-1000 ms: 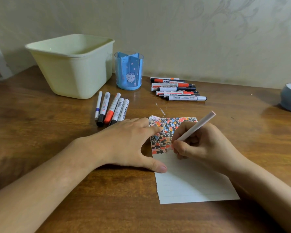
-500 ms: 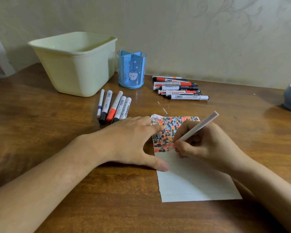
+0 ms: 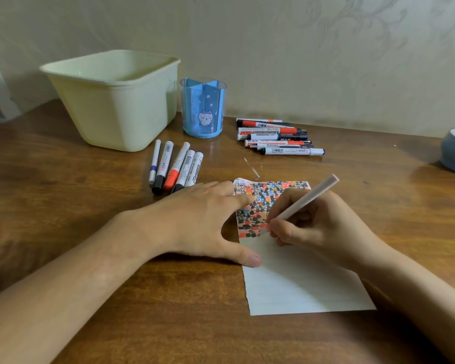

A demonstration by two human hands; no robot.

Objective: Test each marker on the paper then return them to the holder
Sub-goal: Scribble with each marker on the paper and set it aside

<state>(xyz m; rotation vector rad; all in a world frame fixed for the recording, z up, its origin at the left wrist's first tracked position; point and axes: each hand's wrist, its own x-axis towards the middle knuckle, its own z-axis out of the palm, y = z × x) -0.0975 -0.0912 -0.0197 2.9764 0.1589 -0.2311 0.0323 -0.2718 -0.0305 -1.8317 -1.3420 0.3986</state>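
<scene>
Right hand [image 3: 323,227] grips a pale marker [image 3: 304,202] pencil-style, tip at the paper [image 3: 300,282] just left of the fingers. Left hand [image 3: 195,222] lies flat, fingers straight, pinning the sheet's edge against sliding. The holder [image 3: 203,107] stands beyond both, with no markers visible in it.

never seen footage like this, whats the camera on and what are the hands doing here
There is no machine: the camera is worn on a person's head and looks down at their two bare hands over a wooden table. The left hand lies flat, pinning the paper. The right hand grips a pale marker, its tip at the coloured test patches. Behind them stand a blue holder and a cream tub, with two groups of markers, one group left and another right.
</scene>
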